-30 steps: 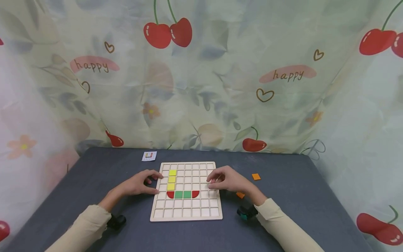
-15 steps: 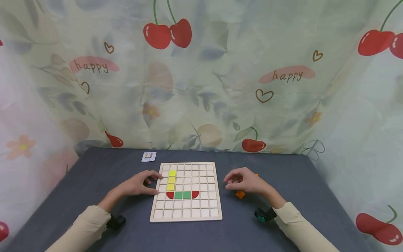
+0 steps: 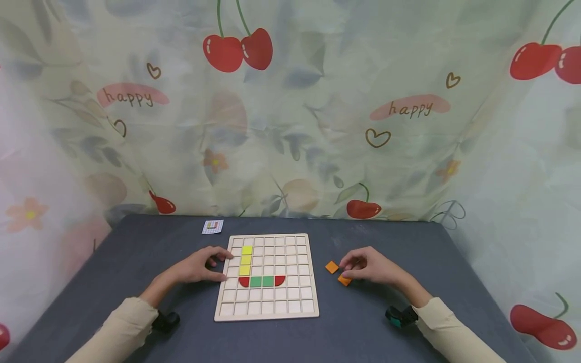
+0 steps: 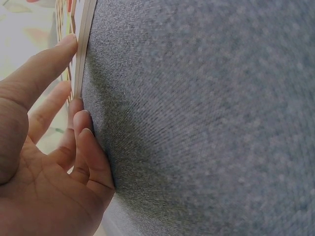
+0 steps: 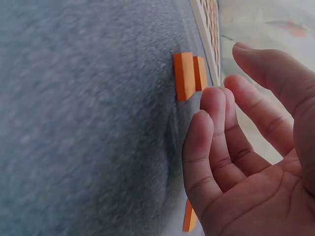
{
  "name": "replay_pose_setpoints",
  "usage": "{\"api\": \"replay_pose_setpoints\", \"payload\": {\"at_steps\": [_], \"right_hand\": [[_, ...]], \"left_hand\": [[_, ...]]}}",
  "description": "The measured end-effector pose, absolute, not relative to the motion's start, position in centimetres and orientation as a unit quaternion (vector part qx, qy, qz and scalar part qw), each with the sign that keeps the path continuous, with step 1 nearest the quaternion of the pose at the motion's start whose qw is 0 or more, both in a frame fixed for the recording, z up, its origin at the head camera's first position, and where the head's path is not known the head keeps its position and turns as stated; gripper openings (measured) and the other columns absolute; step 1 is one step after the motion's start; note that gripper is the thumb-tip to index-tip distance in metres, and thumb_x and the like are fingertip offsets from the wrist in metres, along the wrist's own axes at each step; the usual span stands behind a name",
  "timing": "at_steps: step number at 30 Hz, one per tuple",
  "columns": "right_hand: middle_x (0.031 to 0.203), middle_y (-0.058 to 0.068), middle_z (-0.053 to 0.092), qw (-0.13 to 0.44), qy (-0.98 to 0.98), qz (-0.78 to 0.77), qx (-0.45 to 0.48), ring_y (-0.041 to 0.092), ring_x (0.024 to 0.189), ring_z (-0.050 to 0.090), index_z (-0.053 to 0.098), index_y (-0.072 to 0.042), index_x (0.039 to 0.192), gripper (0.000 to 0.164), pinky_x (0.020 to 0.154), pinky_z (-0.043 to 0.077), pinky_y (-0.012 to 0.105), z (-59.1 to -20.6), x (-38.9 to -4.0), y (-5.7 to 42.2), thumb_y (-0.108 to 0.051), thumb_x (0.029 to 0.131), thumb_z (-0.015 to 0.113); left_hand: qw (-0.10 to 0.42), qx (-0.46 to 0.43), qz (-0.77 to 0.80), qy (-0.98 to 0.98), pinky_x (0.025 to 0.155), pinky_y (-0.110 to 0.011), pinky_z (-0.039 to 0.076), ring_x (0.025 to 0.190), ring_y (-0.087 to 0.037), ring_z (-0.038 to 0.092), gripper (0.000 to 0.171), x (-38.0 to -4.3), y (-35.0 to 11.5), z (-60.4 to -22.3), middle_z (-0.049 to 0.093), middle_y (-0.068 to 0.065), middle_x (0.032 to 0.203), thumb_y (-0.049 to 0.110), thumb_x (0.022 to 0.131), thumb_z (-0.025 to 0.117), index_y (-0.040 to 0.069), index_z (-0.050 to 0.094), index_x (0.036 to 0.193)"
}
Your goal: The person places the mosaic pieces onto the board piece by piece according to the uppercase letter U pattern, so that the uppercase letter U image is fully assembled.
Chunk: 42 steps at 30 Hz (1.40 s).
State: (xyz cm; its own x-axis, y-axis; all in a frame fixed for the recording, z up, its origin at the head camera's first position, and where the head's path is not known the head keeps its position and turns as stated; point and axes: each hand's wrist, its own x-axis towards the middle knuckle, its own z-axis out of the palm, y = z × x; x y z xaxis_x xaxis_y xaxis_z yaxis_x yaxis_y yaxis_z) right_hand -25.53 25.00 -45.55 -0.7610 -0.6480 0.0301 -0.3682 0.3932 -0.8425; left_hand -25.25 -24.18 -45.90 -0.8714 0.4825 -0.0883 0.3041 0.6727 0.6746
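Note:
A light wooden grid board [image 3: 268, 306] lies on the dark cloth. In its cells sit a column of yellow tiles [image 3: 245, 259] and a row with green tiles [image 3: 262, 282] between two red rounded tiles [image 3: 280, 281]. My left hand [image 3: 199, 264] rests at the board's left edge, thumb and fingertips spread along the rim. On the right, my right hand [image 3: 374, 266] hovers over an orange tile [image 3: 344, 280], fingers loosely bent and nothing between them. Another orange tile [image 3: 332, 266] lies just left of it. The right wrist view shows a third orange tile [image 5: 189, 217], partly behind the hand.
A small printed card [image 3: 212, 227] with a coloured grid pattern lies beyond the board's far left corner. A patterned curtain [image 3: 290, 111] hangs behind the table. A thin wire loop [image 3: 449, 214] shows at the back right corner.
My right hand has moved right, from the board's right edge to the orange tiles, uncovering one and covering another. My left hand stays at the board.

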Motion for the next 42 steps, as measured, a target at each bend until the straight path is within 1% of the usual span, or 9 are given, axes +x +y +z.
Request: {"api": "replay_pose_setpoints", "payload": {"at_steps": [5, 8, 12, 15, 18, 25, 31, 36, 42], "right_hand": [[0.098, 0.010, 0.068, 0.152, 0.817, -0.456, -0.318, 0.024, 0.082, 0.066, 0.070, 0.006, 0.110, 0.021, 0.068, 0.054, 0.030, -45.49, -25.13, 25.46, -0.007, 0.094, 0.073], [0.100, 0.010, 0.068, 0.153, 0.819, -0.453, -0.317, 0.023, 0.083, 0.066, 0.070, 0.006, 0.110, 0.021, 0.069, 0.054, 0.030, -45.41, -24.89, 25.57, -0.008, 0.095, 0.073], [0.102, 0.014, 0.067, 0.153, 0.821, -0.453, -0.313, 0.023, 0.085, 0.065, 0.071, 0.004, 0.110, 0.021, 0.071, 0.054, 0.030, -45.55, -24.76, 25.60, -0.009, 0.094, 0.074], [0.103, 0.017, 0.066, 0.153, 0.816, -0.459, -0.316, 0.024, 0.087, 0.066, 0.070, 0.005, 0.109, 0.020, 0.072, 0.055, 0.030, -45.65, -24.75, 25.64, -0.007, 0.094, 0.074], [0.104, 0.019, 0.066, 0.154, 0.816, -0.460, -0.315, 0.025, 0.088, 0.067, 0.070, 0.005, 0.109, 0.020, 0.073, 0.055, 0.031, -45.64, -24.70, 25.65, -0.008, 0.094, 0.074], [0.106, 0.016, 0.068, 0.154, 0.825, -0.450, -0.304, 0.026, 0.090, 0.067, 0.070, 0.004, 0.110, 0.022, 0.074, 0.055, 0.032, -45.69, -24.74, 25.49, -0.008, 0.093, 0.075], [0.104, 0.014, 0.068, 0.149, 0.828, -0.445, -0.307, 0.024, 0.088, 0.067, 0.070, 0.003, 0.110, 0.022, 0.075, 0.055, 0.032, -45.93, -24.92, 25.46, -0.009, 0.093, 0.076], [0.100, 0.012, 0.068, 0.133, 0.832, -0.437, -0.315, 0.022, 0.085, 0.066, 0.070, 0.004, 0.109, 0.025, 0.074, 0.055, 0.031, -46.24, -25.01, 25.36, -0.011, 0.091, 0.079], [0.094, 0.009, 0.066, 0.125, 0.841, -0.432, -0.303, 0.020, 0.077, 0.062, 0.070, 0.003, 0.108, 0.027, 0.070, 0.052, 0.029, -46.37, -25.02, 25.03, -0.011, 0.088, 0.082]], "left_hand": [[0.129, 0.219, 0.341, 0.905, 0.088, -0.048, 0.045, 0.100, -0.028, 0.054, 0.051, -25.25, -24.17, -45.94, 0.056, -0.010, 0.118, 0.024, 0.087, 0.084, 0.007, 0.063, 0.131], [0.128, 0.223, 0.341, 0.904, 0.088, -0.048, 0.045, 0.100, -0.028, 0.054, 0.051, -25.27, -24.17, -45.93, 0.056, -0.010, 0.118, 0.023, 0.087, 0.084, 0.006, 0.063, 0.131], [0.129, 0.224, 0.341, 0.904, 0.088, -0.047, 0.045, 0.100, -0.028, 0.054, 0.051, -25.25, -24.21, -45.93, 0.056, -0.009, 0.118, 0.023, 0.087, 0.083, 0.007, 0.063, 0.131], [0.130, 0.223, 0.340, 0.904, 0.088, -0.047, 0.045, 0.100, -0.028, 0.054, 0.052, -25.24, -24.29, -45.98, 0.056, -0.009, 0.117, 0.024, 0.087, 0.084, 0.007, 0.063, 0.131], [0.129, 0.224, 0.339, 0.905, 0.088, -0.047, 0.045, 0.100, -0.028, 0.054, 0.052, -25.28, -24.34, -46.04, 0.056, -0.009, 0.117, 0.025, 0.087, 0.084, 0.008, 0.063, 0.131], [0.127, 0.231, 0.343, 0.902, 0.088, -0.047, 0.045, 0.100, -0.027, 0.054, 0.052, -25.42, -24.34, -45.97, 0.057, -0.009, 0.118, 0.024, 0.087, 0.083, 0.006, 0.063, 0.131], [0.126, 0.234, 0.346, 0.900, 0.088, -0.047, 0.045, 0.100, -0.028, 0.054, 0.052, -25.38, -24.31, -45.81, 0.057, -0.010, 0.118, 0.023, 0.088, 0.083, 0.005, 0.063, 0.132], [0.127, 0.233, 0.347, 0.900, 0.088, -0.047, 0.045, 0.100, -0.028, 0.054, 0.052, -25.29, -24.37, -45.85, 0.057, -0.010, 0.118, 0.023, 0.088, 0.083, 0.005, 0.063, 0.132], [0.124, 0.232, 0.345, 0.901, 0.088, -0.047, 0.045, 0.100, -0.027, 0.054, 0.052, -25.23, -24.41, -46.03, 0.056, -0.009, 0.118, 0.024, 0.088, 0.083, 0.006, 0.063, 0.132]]}}
